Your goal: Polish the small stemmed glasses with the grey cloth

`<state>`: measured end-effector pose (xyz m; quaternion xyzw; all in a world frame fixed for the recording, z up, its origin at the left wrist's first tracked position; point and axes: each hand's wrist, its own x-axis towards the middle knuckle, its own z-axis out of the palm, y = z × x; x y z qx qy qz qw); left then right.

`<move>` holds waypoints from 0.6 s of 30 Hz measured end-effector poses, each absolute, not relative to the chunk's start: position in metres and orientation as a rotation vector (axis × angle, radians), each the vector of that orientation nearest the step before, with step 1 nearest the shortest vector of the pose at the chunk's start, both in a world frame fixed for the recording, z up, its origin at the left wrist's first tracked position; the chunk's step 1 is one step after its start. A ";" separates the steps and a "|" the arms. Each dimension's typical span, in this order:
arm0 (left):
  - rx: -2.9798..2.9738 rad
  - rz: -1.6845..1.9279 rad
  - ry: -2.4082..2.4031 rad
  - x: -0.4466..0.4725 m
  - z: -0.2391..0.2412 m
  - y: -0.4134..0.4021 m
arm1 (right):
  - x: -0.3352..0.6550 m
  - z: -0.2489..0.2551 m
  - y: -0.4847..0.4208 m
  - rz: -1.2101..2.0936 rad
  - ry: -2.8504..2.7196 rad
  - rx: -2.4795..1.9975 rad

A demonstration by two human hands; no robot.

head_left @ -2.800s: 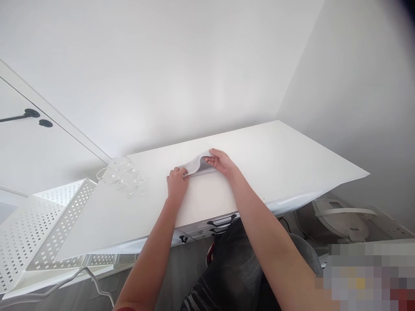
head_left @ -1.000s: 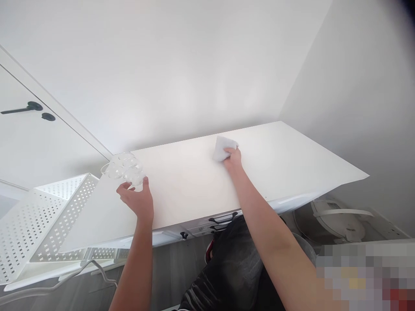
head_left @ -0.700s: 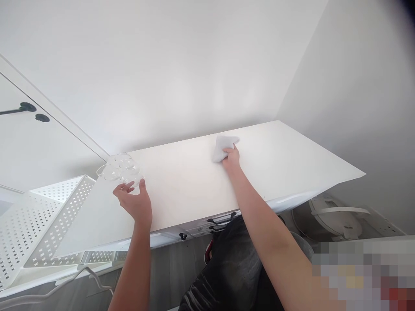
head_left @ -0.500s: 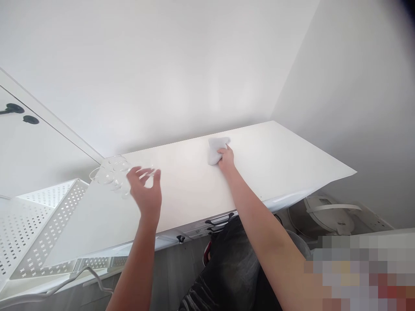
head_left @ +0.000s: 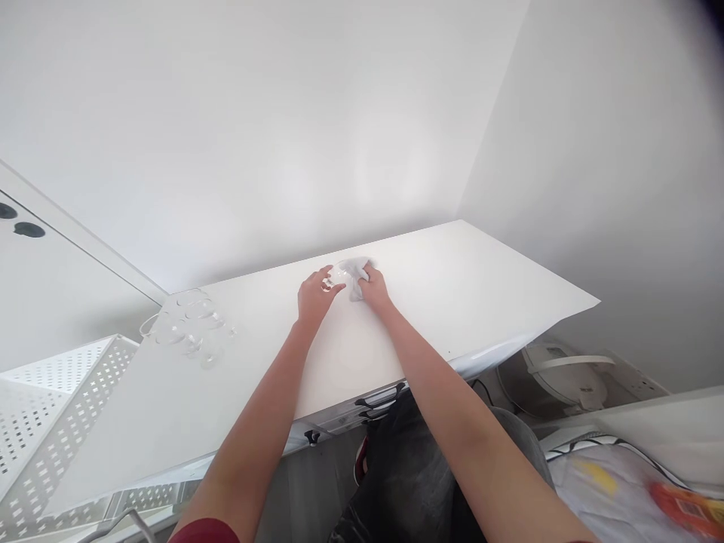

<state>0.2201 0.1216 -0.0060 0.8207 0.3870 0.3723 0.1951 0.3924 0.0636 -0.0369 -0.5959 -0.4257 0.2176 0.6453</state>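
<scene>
Near the middle of the white cabinet top (head_left: 452, 290), my left hand (head_left: 314, 297) is curled around a clear glass (head_left: 338, 277), hard to make out against the pale surface. From the right, my right hand (head_left: 375, 289) grips a light grey cloth (head_left: 356, 270). The cloth touches the glass on its right side and hides part of it. Several more clear glass pieces (head_left: 192, 324) stand together at the left end of the top; their exact shapes blur into the white.
A white perforated rack (head_left: 62, 430) stands at the left, below the top. Black-handled drawers (head_left: 376, 403) face me. A white lidded appliance (head_left: 566, 377) sits low on the right. White walls rise behind and to the right.
My left hand has moved right, carrying the clear glass from beside the group to the cloth. My right hand has shifted slightly left and down, and the cloth now bunches against the glass.
</scene>
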 end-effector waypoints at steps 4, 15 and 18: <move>2.513 1.019 1.010 0.220 -0.021 0.131 | 0.389 -0.035 0.061 0.398 -1.064 -1.453; 2.514 1.162 1.010 0.221 -0.034 0.147 | 0.380 -0.034 0.055 0.361 -0.993 -1.490; 2.547 1.138 0.969 0.220 -0.037 0.150 | 0.378 -0.031 0.054 0.480 -1.021 -1.369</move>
